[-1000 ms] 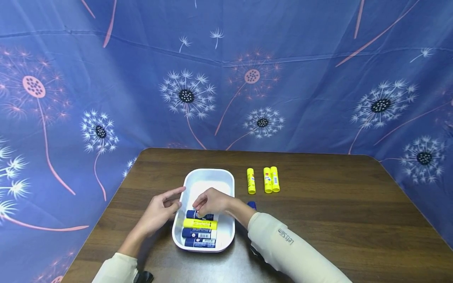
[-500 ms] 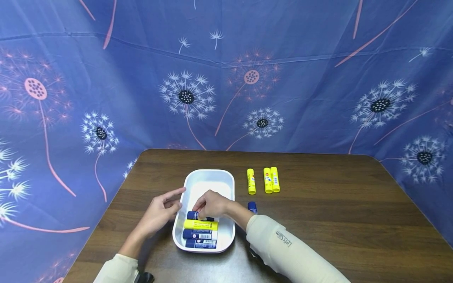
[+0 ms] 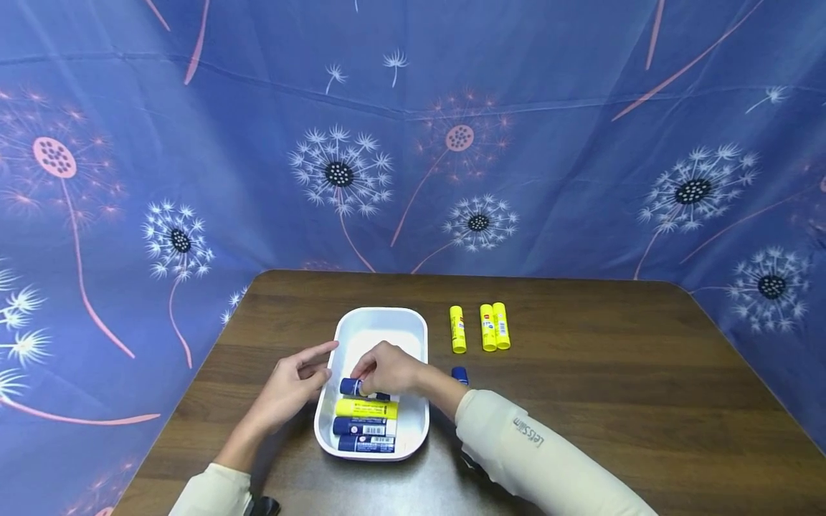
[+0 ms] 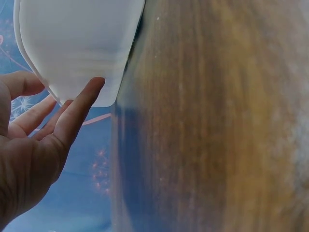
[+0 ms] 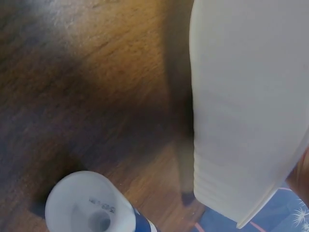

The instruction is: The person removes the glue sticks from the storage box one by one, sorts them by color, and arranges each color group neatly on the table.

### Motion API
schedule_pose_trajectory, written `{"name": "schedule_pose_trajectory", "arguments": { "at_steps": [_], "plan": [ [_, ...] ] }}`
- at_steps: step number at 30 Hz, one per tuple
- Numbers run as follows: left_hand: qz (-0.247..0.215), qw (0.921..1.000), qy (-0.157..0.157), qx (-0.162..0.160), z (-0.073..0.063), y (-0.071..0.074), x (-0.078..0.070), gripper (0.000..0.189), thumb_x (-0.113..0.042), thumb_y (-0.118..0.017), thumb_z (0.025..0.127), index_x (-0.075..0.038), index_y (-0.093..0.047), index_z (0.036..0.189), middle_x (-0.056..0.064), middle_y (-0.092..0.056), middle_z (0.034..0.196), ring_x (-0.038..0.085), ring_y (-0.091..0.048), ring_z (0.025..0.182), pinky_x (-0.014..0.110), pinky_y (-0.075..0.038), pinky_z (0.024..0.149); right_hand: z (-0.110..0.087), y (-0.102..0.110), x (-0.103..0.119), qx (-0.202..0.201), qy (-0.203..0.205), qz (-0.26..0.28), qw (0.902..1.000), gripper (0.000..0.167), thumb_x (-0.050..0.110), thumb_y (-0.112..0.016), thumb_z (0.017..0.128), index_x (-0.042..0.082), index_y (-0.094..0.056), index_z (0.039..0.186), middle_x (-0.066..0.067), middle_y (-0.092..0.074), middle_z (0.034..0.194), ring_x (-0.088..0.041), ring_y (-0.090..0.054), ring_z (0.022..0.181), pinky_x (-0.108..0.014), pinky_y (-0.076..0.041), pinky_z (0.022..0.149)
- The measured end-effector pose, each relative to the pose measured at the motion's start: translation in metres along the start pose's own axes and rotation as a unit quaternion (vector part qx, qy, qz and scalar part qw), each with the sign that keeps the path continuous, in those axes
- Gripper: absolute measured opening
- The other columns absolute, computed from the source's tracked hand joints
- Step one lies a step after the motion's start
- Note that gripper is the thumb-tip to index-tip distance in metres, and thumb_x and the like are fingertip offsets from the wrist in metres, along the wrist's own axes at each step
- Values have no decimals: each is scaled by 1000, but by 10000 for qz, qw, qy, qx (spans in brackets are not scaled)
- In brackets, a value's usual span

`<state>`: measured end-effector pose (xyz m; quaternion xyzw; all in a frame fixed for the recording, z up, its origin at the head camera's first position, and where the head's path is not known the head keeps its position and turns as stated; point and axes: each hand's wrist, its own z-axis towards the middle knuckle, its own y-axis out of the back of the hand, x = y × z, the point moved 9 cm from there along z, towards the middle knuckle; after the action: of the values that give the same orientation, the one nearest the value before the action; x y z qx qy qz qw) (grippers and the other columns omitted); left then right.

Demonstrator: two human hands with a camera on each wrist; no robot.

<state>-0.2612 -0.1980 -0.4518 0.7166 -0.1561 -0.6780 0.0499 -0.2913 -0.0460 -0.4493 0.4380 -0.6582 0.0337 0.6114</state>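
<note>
Cloth being hung behind table and tray, where blue stick is being gripped

White and pink dandelions are being displayed across the blue cloth, by which the whole background is being filled. Beneath it, the white, round-cornered tray is being supported by the dark, wood-grained table. Both arms are being covered by pale sleeves, the right sleeve being marked with dark lettering. The left hand is being held at the tray's left side, its fingers being spread and extended, thumb and index finger being rested against the edge. Over the tray's right edge the right hand is being extended, thumb and fingers being curled around the blue stick. That stick is being held inside the tray, just beyond a yellow stick; whether the floor is being touched cannot be told. Nearer the viewer, a second blue stick and a third blue stick are being lined up crosswise. Right of the tray, a lone yellow tube and a side-by-side yellow pair are being seen on the table, while a blue-capped stick is being partly hidden by the right forearm.
</note>
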Motion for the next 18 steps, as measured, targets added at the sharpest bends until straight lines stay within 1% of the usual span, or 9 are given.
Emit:
{"name": "schedule_pose_trajectory", "arguments": {
  "at_steps": [7,13,18],
  "plan": [
    [88,10000,-28,33,0,1,-1,47,-6,-59,101,-9,-56,148,29,-58,144,34,-66,124,33,-65,84,-4,7,8,-130,83,219,9996,18,-4,-75,81,5,-79,97,-6,-73,86,-11,-59,77,-20,-48,68],
    [-13,10000,-35,58,1,-1,-1,48,-4,-58,101,-6,-54,149,30,-59,142,34,-66,123,34,-65,83,-8,16,17,-226,272,374,9987,19,-4,-76,82,3,-79,100,-3,-73,86,-9,-60,77,-17,-50,68],
    [-94,9999,-20,74,1,-1,-1,48,-2,-57,101,-5,-53,149,31,-60,140,35,-66,123,35,-65,85,-11,26,21,-296,390,675,9965,21,-3,-76,84,0,-78,105,-6,-74,90,-10,-61,77,-18,-53,68]
  ]
}}
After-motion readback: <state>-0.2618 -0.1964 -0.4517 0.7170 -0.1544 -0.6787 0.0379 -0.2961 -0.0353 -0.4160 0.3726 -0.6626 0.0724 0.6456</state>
